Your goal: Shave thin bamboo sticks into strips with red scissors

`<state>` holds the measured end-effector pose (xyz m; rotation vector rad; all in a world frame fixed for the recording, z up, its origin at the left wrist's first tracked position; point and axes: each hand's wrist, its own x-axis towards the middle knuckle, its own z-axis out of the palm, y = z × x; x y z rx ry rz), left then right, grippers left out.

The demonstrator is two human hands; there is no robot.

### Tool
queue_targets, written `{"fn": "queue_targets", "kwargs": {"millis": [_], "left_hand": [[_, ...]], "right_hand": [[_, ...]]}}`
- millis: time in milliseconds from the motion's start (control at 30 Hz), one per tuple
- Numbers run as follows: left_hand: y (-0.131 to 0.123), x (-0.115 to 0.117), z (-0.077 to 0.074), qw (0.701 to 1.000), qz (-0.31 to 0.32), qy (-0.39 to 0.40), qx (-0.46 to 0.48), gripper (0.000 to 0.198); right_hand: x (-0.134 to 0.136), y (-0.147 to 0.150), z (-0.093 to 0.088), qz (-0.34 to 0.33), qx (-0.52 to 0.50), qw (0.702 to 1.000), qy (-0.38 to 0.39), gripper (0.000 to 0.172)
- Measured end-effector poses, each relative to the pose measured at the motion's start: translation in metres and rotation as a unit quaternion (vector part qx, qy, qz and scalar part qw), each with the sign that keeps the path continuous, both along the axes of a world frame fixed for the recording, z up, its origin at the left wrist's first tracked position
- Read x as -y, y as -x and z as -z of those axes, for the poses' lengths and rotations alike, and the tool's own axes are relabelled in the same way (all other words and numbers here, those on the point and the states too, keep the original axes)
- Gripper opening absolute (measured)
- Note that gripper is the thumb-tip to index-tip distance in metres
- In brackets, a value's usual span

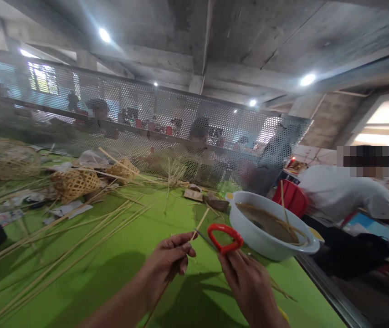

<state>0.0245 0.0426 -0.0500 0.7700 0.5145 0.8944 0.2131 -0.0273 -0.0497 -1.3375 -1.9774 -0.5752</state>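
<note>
My left hand (169, 262) is closed in a pinch on a thin bamboo strip (201, 222) that runs up and to the right from my fingers. My right hand (249, 284) is closed on red-handled scissors (225, 238), whose grey blade points left and meets the strip just above my left fingers. Both hands hover over the green table (119, 255), close to a white basin (273, 228) of brownish water with strips soaking in it.
Long bamboo strips (78, 237) lie spread over the table's left half. Woven baskets (74, 182) and scraps sit at the far left. A perforated metal screen (181, 136) backs the table. A person in a white shirt (345, 191) bends at the right, by a red chair (292, 198).
</note>
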Motion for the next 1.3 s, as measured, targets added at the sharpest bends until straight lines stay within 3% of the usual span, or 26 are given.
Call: {"fn": "queue_targets", "kwargs": {"millis": [200, 433, 667, 867, 1133, 1300], "left_hand": [[0.002, -0.001, 0.001, 1.000, -0.006, -0.015, 0.027, 0.030], [0.006, 0.010, -0.008, 1.000, 0.014, -0.004, 0.019, 0.030], [0.003, -0.003, 0.004, 0.999, 0.020, -0.026, 0.032, 0.032], [0.004, 0.003, 0.002, 1.000, 0.001, -0.007, -0.005, 0.035], [0.007, 0.005, -0.004, 0.998, -0.021, 0.007, -0.063, 0.037], [0.006, 0.007, -0.006, 0.999, -0.017, 0.012, -0.043, 0.034]], "right_hand": [[0.002, 0.003, 0.002, -0.032, 0.045, 0.998, -0.006, 0.024], [-0.003, -0.007, -0.007, 0.002, 0.000, 1.000, -0.026, 0.025], [0.003, 0.003, -0.004, -0.034, 0.042, 0.998, -0.021, 0.025], [-0.002, -0.006, -0.003, -0.003, 0.013, 1.000, -0.017, 0.023], [-0.002, -0.005, -0.001, -0.016, 0.016, 0.999, -0.025, 0.018], [-0.001, -0.002, -0.001, -0.025, 0.021, 0.999, -0.015, 0.020]]}}
